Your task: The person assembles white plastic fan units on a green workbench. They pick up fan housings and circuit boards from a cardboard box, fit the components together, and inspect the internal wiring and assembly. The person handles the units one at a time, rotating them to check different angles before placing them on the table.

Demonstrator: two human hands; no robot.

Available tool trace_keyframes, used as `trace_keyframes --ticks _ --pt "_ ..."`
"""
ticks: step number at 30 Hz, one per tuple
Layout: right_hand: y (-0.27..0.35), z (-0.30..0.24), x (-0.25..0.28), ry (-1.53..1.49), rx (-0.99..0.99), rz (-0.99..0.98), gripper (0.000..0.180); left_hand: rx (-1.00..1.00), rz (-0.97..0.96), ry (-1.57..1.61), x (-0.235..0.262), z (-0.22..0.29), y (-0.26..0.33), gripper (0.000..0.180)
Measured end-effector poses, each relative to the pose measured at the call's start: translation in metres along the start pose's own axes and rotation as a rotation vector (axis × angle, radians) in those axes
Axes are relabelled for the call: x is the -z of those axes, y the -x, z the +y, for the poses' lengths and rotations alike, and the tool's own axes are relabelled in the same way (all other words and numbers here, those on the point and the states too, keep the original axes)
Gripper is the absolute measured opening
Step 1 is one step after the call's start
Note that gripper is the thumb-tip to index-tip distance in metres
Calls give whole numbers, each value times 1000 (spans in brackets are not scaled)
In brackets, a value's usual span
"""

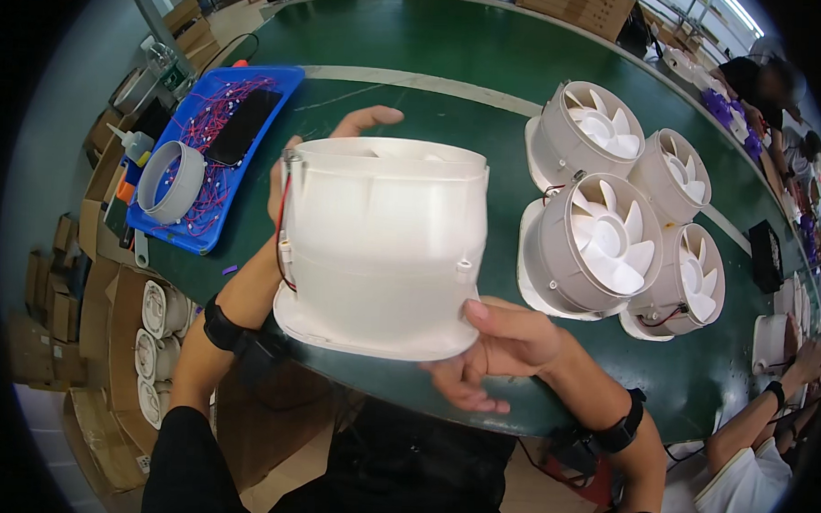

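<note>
A white round fan housing [384, 246] with a flat base is held up in front of me, base down. Thin red and black wires [282, 220] run down its left side. My left hand [365, 121] is closed around its far left side, mostly hidden behind it, with a finger showing past the top rim. At the lower right, my right hand [507, 339] grips the base edge, thumb on the near side and fingers underneath. Only a sliver of the blades shows inside the top opening.
Several similar fans [610, 236] stand on the green table [418, 40] to the right. On the left, a blue tray [295, 81] holds red wires, a black phone [243, 127] and a white ring [172, 183]. A cardboard box [123, 337] of fan units stands below; a co-worker's arm [749, 413] is at right.
</note>
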State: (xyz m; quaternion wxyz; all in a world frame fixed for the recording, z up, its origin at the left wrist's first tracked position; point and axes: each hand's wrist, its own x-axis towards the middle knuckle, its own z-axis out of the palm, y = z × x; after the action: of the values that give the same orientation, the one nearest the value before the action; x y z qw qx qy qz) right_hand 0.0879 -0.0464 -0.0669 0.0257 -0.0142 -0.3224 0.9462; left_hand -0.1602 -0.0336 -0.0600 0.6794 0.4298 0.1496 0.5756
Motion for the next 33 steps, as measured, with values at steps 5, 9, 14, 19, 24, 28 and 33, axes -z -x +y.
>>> trace_keyframes --ticks 5,9,14,19,24,28,33 --pt "-1 1 11 48 74 100 49 -40 17 -181 12 14 0 96" --pt "-2 5 10 -57 133 10 44 -47 16 -152 18 13 -2 98" --pt "-1 5 11 -88 141 -139 40 -23 38 -139 14 12 -1 98" --pt "-1 5 14 -120 138 -174 41 -26 35 -106 5 8 -1 93" --pt "-1 10 23 -184 84 -93 48 -14 1 -119 12 11 -1 97" --pt "-2 10 22 -197 78 -122 54 -2 -19 -17 12 11 0 101" --pt "-3 0 -5 57 125 13 37 25 14 39 2 13 0 91"
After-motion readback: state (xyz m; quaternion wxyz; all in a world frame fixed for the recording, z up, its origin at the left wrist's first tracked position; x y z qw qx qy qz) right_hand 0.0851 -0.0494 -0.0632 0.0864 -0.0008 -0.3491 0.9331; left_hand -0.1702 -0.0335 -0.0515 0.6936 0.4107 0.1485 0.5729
